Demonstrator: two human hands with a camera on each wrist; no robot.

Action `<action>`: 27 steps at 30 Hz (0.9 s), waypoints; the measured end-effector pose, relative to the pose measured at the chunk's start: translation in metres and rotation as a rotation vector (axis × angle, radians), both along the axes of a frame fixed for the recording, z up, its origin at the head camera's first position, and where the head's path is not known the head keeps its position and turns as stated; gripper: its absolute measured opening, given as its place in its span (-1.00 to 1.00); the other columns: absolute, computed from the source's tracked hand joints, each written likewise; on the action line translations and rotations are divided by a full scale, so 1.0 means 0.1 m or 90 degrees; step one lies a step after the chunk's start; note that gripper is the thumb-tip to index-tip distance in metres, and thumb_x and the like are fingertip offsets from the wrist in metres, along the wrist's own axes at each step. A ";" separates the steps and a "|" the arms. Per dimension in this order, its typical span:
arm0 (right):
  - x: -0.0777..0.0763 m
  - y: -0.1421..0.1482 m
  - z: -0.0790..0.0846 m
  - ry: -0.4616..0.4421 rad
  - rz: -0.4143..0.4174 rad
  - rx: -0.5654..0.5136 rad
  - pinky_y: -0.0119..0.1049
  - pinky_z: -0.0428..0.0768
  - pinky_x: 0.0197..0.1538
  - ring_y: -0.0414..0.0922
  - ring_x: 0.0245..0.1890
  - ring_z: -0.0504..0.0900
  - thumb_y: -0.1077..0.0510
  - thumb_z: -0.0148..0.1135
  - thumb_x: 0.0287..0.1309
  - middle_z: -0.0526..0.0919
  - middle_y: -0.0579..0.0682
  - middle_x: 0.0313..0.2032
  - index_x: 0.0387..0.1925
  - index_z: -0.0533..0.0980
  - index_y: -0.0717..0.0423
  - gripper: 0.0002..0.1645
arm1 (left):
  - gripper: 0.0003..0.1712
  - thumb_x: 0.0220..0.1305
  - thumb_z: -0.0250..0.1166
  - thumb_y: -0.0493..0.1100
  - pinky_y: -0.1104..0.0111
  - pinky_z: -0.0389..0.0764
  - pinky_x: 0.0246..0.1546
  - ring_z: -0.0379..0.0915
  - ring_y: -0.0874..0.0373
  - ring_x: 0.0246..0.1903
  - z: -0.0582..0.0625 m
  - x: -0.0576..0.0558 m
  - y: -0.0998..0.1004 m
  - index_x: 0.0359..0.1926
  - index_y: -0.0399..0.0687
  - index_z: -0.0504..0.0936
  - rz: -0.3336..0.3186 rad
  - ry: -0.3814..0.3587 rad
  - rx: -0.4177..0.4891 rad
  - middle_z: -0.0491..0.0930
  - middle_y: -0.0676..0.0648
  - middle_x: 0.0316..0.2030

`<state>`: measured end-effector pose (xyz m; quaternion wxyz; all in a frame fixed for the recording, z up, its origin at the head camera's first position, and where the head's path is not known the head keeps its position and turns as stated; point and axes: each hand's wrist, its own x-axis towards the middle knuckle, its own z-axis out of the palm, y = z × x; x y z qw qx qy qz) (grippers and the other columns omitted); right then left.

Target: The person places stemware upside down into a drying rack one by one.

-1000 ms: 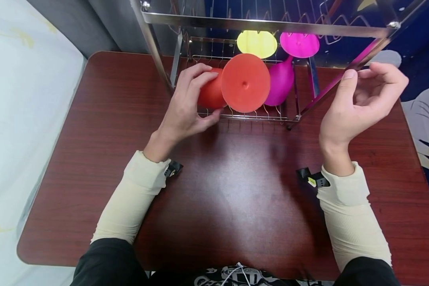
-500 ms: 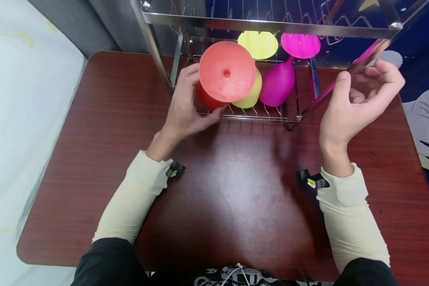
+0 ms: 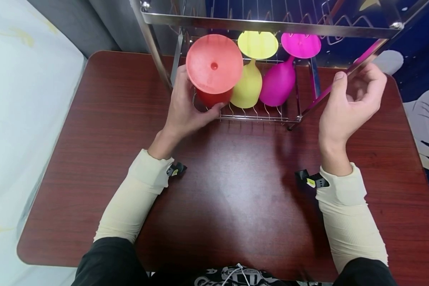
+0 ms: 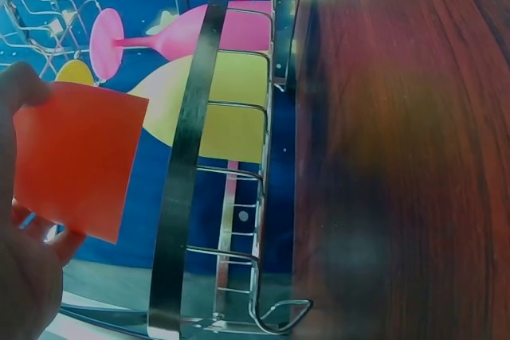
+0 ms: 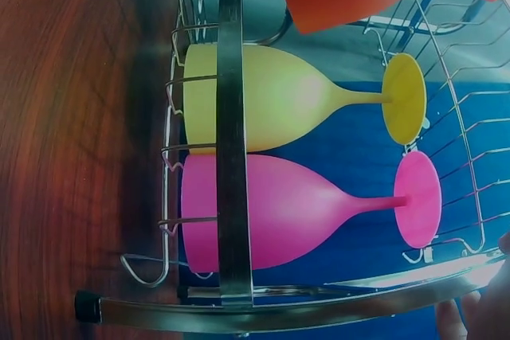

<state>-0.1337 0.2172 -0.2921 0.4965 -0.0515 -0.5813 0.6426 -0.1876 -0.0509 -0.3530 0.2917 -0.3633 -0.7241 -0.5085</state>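
In my left hand [image 3: 186, 103] I hold an orange-red plastic wine goblet [image 3: 214, 65] upside down, its foot facing up in the head view. My fingers and thumb lie around its bowl. The left wrist view shows the bowl [image 4: 80, 161] behind the rack's front bar [image 4: 187, 141]. To its right, a yellow goblet [image 3: 247, 87] and a magenta goblet [image 3: 278, 83] lie in the lower tier of the metal dish rack [image 3: 244, 117]. My right hand [image 3: 350, 103] is beside the rack's right post [image 5: 319, 308], fingers loosely curled, thumb at the post.
The rack's upper tier [image 3: 268, 26] hangs over the goblets, its front bar crossing above them. Below the rack spreads the reddish-brown wooden table [image 3: 236, 190]. A grey curtain [image 3: 75, 28] hangs behind at the left, a dark blue printed cloth [image 3: 414, 71] at the right.
My left hand has kept its grip as the orange-red goblet's foot tipped left and away, uncovering the yellow goblet. My right hand has shifted slightly left, closer to the rack post.
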 end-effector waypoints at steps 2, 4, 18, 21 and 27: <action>-0.01 0.00 0.00 -0.003 0.001 -0.006 -0.30 0.54 -0.21 -0.02 -0.33 0.55 0.52 0.11 0.03 0.57 0.14 -0.31 -0.20 0.56 0.29 -0.73 | -0.12 -0.14 0.50 -0.23 0.26 0.47 0.18 0.28 0.01 0.19 -0.01 -0.01 -0.01 0.19 -0.41 0.26 0.002 -0.002 0.004 0.36 -0.31 0.11; -0.02 0.00 -0.01 -0.003 0.001 -0.007 -0.30 0.55 -0.22 -0.02 -0.38 0.55 0.52 0.12 0.05 0.58 0.12 -0.37 -0.21 0.58 0.29 -0.73 | -0.12 -0.13 0.50 -0.23 0.27 0.47 0.18 0.28 0.03 0.20 -0.02 -0.02 -0.01 0.19 -0.41 0.26 0.007 -0.006 0.008 0.36 -0.31 0.11; -0.01 0.06 -0.04 -0.051 -0.046 0.127 -0.32 0.56 -0.14 -0.07 -0.33 0.58 0.40 0.20 0.11 0.67 -0.03 -0.33 -0.10 0.66 0.16 -0.69 | -0.21 -0.04 0.44 -0.18 0.32 0.43 0.20 0.25 0.06 0.21 -0.12 -0.07 -0.02 0.16 -0.36 0.26 0.067 -0.035 -0.024 0.33 -0.27 0.11; 0.00 0.07 -0.04 -0.066 -0.053 0.135 -0.34 0.56 -0.14 -0.09 -0.29 0.58 0.38 0.20 0.11 0.66 -0.01 -0.30 -0.10 0.67 0.12 -0.68 | -0.22 -0.04 0.44 -0.12 0.32 0.40 0.20 0.24 0.07 0.19 -0.15 -0.07 0.00 0.16 -0.33 0.29 0.118 -0.037 -0.047 0.36 -0.26 0.10; 0.02 0.07 -0.03 -0.086 -0.061 0.148 -0.40 0.54 -0.18 -0.10 -0.22 0.56 0.36 0.21 0.12 0.63 -0.12 -0.37 -0.12 0.69 0.06 -0.68 | -0.22 -0.06 0.44 -0.09 0.34 0.39 0.19 0.27 0.12 0.15 -0.19 -0.06 0.05 0.14 -0.31 0.32 0.184 -0.103 -0.041 0.39 -0.22 0.08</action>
